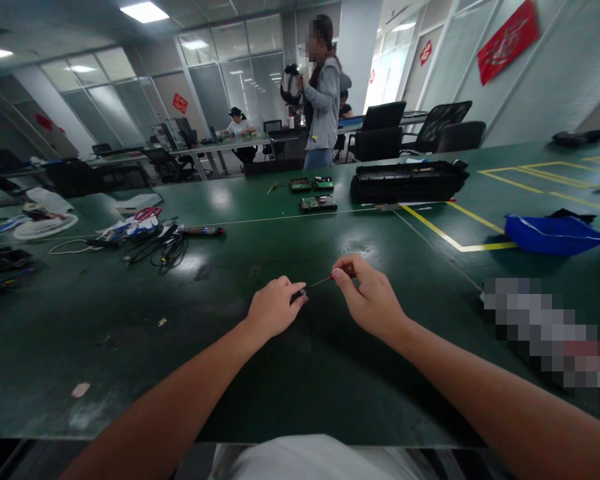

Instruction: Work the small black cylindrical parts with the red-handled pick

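Left fingers [296,287] around small part [303,293]; screwdriver [322,281] between right fingers [345,283].

Screwdriver shaft [321,282]: thin metal. Tabletop [280,393]: smooth, glossy. Long black case [405,190]: matt plastic.

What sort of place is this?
Probably an office-like electronics workroom: circuit boards lie on the green table, the right hand holds what looks like a screwdriver, and black office chairs stand beyond.
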Available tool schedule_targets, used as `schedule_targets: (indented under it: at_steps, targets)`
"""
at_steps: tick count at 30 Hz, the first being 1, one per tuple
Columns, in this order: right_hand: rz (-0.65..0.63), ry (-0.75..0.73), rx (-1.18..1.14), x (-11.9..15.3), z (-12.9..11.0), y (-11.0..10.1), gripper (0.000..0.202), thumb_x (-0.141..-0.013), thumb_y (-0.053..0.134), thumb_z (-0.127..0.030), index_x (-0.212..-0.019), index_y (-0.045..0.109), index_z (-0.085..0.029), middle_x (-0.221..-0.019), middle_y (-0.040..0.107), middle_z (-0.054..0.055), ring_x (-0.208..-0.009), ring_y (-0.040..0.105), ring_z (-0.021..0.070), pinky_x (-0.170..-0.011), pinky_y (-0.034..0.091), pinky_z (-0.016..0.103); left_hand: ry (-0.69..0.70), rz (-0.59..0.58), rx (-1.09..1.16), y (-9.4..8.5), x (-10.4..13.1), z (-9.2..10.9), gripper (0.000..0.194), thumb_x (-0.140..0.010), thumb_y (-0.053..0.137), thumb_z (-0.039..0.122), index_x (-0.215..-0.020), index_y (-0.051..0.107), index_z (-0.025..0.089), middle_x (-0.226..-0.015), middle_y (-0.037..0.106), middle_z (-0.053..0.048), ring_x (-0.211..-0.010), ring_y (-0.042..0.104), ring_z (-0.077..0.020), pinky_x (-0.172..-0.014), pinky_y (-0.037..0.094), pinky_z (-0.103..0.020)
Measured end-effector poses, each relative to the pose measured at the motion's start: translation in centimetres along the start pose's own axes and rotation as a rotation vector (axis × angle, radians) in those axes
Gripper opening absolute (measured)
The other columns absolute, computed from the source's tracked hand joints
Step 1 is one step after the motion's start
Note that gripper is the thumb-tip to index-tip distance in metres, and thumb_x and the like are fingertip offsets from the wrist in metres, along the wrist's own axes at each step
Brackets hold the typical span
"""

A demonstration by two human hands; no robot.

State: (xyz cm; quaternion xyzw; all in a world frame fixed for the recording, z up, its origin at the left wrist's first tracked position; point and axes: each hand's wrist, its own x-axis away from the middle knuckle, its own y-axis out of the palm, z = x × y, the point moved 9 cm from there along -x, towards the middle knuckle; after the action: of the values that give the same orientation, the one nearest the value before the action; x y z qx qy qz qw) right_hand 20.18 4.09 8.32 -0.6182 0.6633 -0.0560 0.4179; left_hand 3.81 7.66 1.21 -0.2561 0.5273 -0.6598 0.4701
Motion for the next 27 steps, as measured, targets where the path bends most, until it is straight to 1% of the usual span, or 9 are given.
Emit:
schedule_targets:
  at_steps: [2, 6, 8, 11, 15, 19, 22, 25, 27]
  targets:
    - [0.004, -0.001, -0.006, 0.0, 0.0, 0.0, 0.013, -0.100, 0.046, -0.031, -0.097, 0.055, -0.022, -0.083, 0.068, 0.004, -0.075, 0.066, 0.0200, -0.067, 0.047, 0.033, -0.001, -0.008, -0.039, 0.1, -0.1, 0.5, 0.035, -0.096, 0.055, 0.043, -0.124, 0.068, 0.029, -0.105, 0.065, -0.007, -0.098, 0.062, -0.0269, -0.074, 0.052, -0.035]
    - [0.010, -0.003, -0.013, 0.0, 0.3, 0.2, 0.013, -0.100, 0.047, -0.031, -0.098, 0.056, -0.022, -0.083, 0.068, 0.003, -0.076, 0.066, 0.0195, -0.068, 0.047, 0.032, -0.018, -0.016, -0.027, 0.0, -0.2, 0.8, 0.022, -0.095, 0.057, 0.039, -0.105, 0.071, 0.025, -0.107, 0.066, -0.005, -0.102, 0.061, -0.0244, -0.077, 0.050, -0.034]
    - [0.007, -0.006, -0.013, 0.0, 0.3, 0.2, 0.013, -0.100, 0.047, -0.030, -0.098, 0.056, -0.021, -0.083, 0.068, 0.003, -0.076, 0.066, 0.0194, -0.069, 0.047, 0.032, -0.016, -0.019, 0.003, 0.0, -0.3, 0.8, 0.018, -0.095, 0.058, 0.036, -0.101, 0.069, 0.024, -0.106, 0.066, -0.004, -0.102, 0.061, -0.0228, -0.078, 0.049, -0.034]
    - [0.003, -0.005, -0.012, 0.0, 0.3, 0.1, 0.013, -0.100, 0.047, -0.031, -0.097, 0.056, -0.021, -0.083, 0.068, 0.003, -0.076, 0.066, 0.0193, -0.069, 0.047, 0.032, -0.035, -0.020, 0.070, -0.2, -0.3, 0.2, 0.016, -0.096, 0.057, 0.034, -0.097, 0.068, 0.023, -0.101, 0.067, -0.003, -0.095, 0.062, -0.0207, -0.076, 0.046, -0.032]
    - [-0.003, -0.006, -0.010, 0.0, 0.1, 0.0, 0.014, -0.100, 0.047, -0.031, -0.098, 0.056, -0.021, -0.082, 0.067, 0.003, -0.075, 0.065, 0.0191, -0.068, 0.046, 0.032, -0.105, -0.016, 0.198, -0.9, -0.1, -1.4, 0.017, -0.096, 0.056, 0.038, -0.093, 0.065, 0.023, -0.093, 0.069, -0.001, -0.084, 0.063, -0.0189, -0.071, 0.043, -0.031]
    - [-0.010, -0.010, -0.010, 0.0, 0.1, 0.0, 0.015, -0.100, 0.047, -0.032, -0.098, 0.056, -0.021, -0.083, 0.067, 0.003, -0.075, 0.064, 0.0191, -0.066, 0.046, 0.032, -0.217, -0.029, 0.288, -1.5, 0.1, -4.1, 0.023, -0.093, 0.057, 0.045, -0.093, 0.062, 0.022, -0.088, 0.069, -0.002, -0.076, 0.064, -0.0184, -0.066, 0.042, -0.030]
    - [-0.022, -0.016, -0.022, 0.1, 0.0, 0.1, 0.015, -0.100, 0.047, -0.032, -0.098, 0.057, -0.021, -0.086, 0.068, 0.004, -0.078, 0.065, 0.0198, -0.068, 0.047, 0.032, -0.301, -0.035, 0.393, -2.1, 0.2, -5.9, 0.025, -0.090, 0.061, 0.045, -0.094, 0.060, 0.020, -0.086, 0.068, -0.002, -0.067, 0.064, -0.0167, -0.065, 0.043, -0.030]
    - [-0.031, -0.012, -0.020, 0.0, 0.0, 0.1, 0.016, -0.100, 0.047, -0.033, -0.099, 0.057, -0.021, -0.086, 0.068, 0.004, -0.077, 0.065, 0.0199, -0.067, 0.048, 0.032, -0.353, 0.049, 0.549, -4.0, 0.2, -7.2, 0.029, -0.087, 0.065, 0.044, -0.103, 0.062, 0.020, -0.091, 0.068, -0.003, -0.064, 0.062, -0.0141, -0.064, 0.045, -0.027]
    - [-0.031, -0.011, -0.017, 0.0, 0.1, 0.1, 0.015, -0.100, 0.047, -0.033, -0.099, 0.057, -0.021, -0.085, 0.068, 0.004, -0.077, 0.064, 0.0199, -0.067, 0.048, 0.033, -0.368, 0.131, 0.655, -5.8, 0.3, -8.1, 0.032, -0.083, 0.069, 0.045, -0.101, 0.067, 0.018, -0.091, 0.068, -0.004, -0.064, 0.059, -0.0124, -0.059, 0.042, -0.024]
